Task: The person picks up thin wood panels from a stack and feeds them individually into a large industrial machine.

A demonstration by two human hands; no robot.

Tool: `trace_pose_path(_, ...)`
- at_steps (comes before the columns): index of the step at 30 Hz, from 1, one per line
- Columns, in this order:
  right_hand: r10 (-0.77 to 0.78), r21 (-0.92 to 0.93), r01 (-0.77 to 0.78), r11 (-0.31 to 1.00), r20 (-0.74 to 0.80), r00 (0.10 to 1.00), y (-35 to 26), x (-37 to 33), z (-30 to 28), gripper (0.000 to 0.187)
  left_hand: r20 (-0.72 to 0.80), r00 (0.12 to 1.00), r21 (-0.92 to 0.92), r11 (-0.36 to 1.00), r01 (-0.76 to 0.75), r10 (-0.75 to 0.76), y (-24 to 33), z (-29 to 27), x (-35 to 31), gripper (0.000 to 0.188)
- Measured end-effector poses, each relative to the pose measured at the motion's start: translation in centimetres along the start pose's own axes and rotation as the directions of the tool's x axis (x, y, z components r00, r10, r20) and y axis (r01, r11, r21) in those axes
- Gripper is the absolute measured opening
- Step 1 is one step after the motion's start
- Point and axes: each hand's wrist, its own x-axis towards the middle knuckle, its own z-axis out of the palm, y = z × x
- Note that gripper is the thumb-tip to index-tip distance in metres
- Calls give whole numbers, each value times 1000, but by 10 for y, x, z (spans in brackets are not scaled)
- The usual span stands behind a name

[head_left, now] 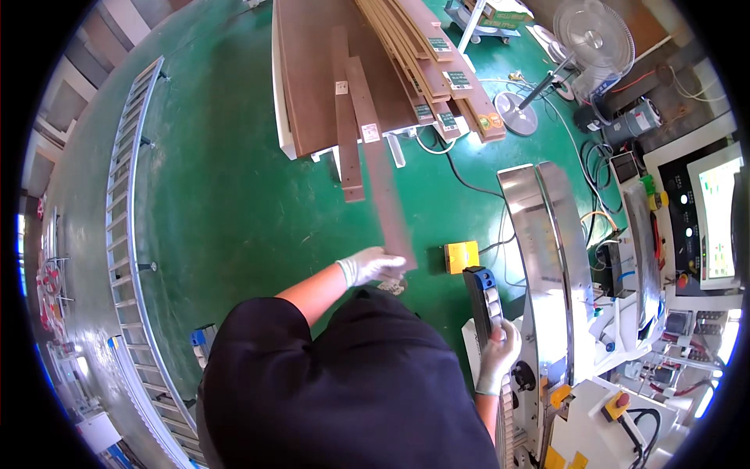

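My left hand (373, 266), in a white glove, is closed around the near end of a long brown board (369, 133). The board's near end is smeared by motion, and its far part lies over a large brown panel (308, 70). A second narrow brown board (348, 148) lies just left of it, its end jutting past the panel. At the right, my gloved right hand (500, 356) is over a roller conveyor track (488, 301), fingers curled in. What they hold, if anything, is hidden.
Brown boards with labels (441, 86) are piled on the panel stack. A yellow box (462, 256) is on the green floor, near a curved metal cover (539, 258) on a machine. A fan (594, 39) stands at back right, cables around it. Along the left runs a roller conveyor (125, 203).
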Motion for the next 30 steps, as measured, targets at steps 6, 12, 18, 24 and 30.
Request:
trace_pose_path(6, -73, 560, -186, 807, 408, 910, -95, 43, 67, 54, 243, 970, 3, 1000, 1, -2, -11, 104, -2, 50)
trace_pose_path(12, 147, 651, -526, 548, 543, 826, -75, 34, 47, 43, 330, 935, 48, 991, 123, -132, -21, 103, 24, 59)
trace_pose_path(18, 236, 485, -574, 660, 592, 771, -8, -25, -76, 48, -233, 941, -664, 667, -338, 245, 57, 41, 97, 44)
trace_pose_path(24, 568, 167, -711, 683, 489, 662, 74, -190, -172, 42, -231, 921, -530, 752, -391, 315, 123, 58, 111, 49)
trace_pose_path(30, 801, -463, -715, 524, 554, 228, 43, -310, -130, 43, 255, 948, -306, 946, -111, 193, 74, 218, 109, 34)
